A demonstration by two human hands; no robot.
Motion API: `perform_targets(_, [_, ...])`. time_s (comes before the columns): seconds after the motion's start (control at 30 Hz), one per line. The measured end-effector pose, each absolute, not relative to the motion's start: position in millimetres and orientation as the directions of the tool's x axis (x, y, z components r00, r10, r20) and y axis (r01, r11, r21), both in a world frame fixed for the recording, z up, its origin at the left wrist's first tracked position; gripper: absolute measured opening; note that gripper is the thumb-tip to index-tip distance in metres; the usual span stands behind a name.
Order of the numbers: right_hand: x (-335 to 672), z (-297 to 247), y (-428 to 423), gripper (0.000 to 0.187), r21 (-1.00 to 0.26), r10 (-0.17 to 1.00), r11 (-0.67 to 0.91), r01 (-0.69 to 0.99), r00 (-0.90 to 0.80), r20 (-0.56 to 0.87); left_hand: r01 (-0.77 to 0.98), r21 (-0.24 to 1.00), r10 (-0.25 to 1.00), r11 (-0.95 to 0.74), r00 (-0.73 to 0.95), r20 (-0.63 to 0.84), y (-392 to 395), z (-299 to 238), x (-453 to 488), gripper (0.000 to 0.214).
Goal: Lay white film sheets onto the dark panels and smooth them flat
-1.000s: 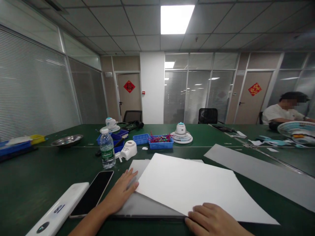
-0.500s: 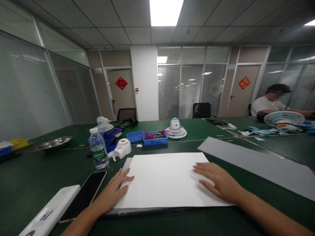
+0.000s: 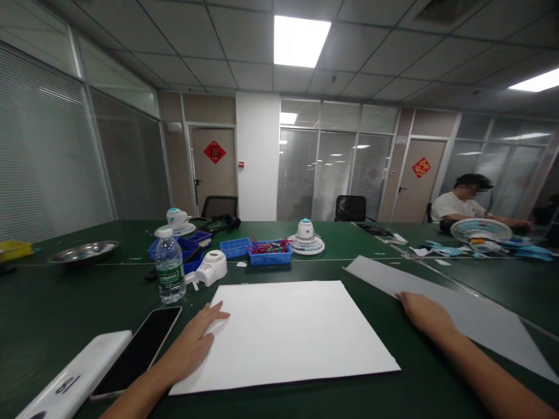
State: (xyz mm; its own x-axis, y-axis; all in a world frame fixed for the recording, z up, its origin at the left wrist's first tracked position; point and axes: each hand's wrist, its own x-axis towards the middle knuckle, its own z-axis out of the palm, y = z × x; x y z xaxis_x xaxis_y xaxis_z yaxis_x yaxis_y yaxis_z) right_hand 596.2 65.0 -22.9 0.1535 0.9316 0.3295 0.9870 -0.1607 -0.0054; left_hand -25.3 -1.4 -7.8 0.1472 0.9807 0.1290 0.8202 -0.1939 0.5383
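A large white sheet (image 3: 283, 337) lies flat on the green table in front of me. My left hand (image 3: 198, 334) rests on its left edge, fingers spread and thumb apart. To the right lies a long grey sheet (image 3: 471, 314), set at a slant. My right hand (image 3: 423, 314) is at the near edge of the grey sheet, fingers together and closed on that edge; the fingertips are partly hidden. A dark phone (image 3: 140, 349) and a white block-like device marked 18 (image 3: 74, 372) lie left of my left forearm.
Beyond the left hand stand a water bottle (image 3: 170, 270) and a white plastic housing (image 3: 212, 266). Farther back are a blue tray of red wires (image 3: 271, 256), a white fan-like part (image 3: 307, 237) and a metal dish (image 3: 85, 252). A person (image 3: 463, 203) sits at the far right.
My right hand has left the white sheet and moved right to the grey sheet. My left hand stays on the white sheet's left edge. The camera view has shifted slightly.
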Motion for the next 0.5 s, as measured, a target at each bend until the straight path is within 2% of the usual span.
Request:
perform_targets(0.1, [573.4, -6.8, 57.7, 0.052, 0.033, 0.924, -0.169, 0.985, 0.147, 0.353, 0.819, 0.54, 0.981, -0.192, 0.141, 0.134, -3.0, -8.0, -27.6, 0.058])
perform_targets(0.23, [527.0, 11.3, 41.5, 0.041, 0.103, 0.902, -0.094, 0.99, 0.041, 0.429, 0.83, 0.518, 0.978, -0.205, 0.152, 0.142, -0.6, -12.6, -31.5, 0.058])
perform_targets(0.3, [493.9, 12.9, 28.9, 0.035, 0.163, 0.871, 0.048, 0.985, -0.121, 0.476, 0.835, 0.505, 0.975, -0.217, 0.158, 0.158, 2.5, -16.9, -33.2, 0.057])
perform_targets(0.37, [457.6, 8.3, 14.1, 0.032, 0.209, 0.811, 0.257, 0.944, -0.328, 0.485, 0.827, 0.513, 0.971, -0.229, 0.155, 0.183, 6.0, -21.5, -34.1, 0.054])
perform_targets(0.5, [393.8, -3.7, -16.4, 0.031, 0.166, 0.683, 0.606, 0.778, -0.616, 0.392, 0.78, 0.597, 0.979, -0.188, 0.096, 0.183, 11.0, -25.7, -33.2, 0.061])
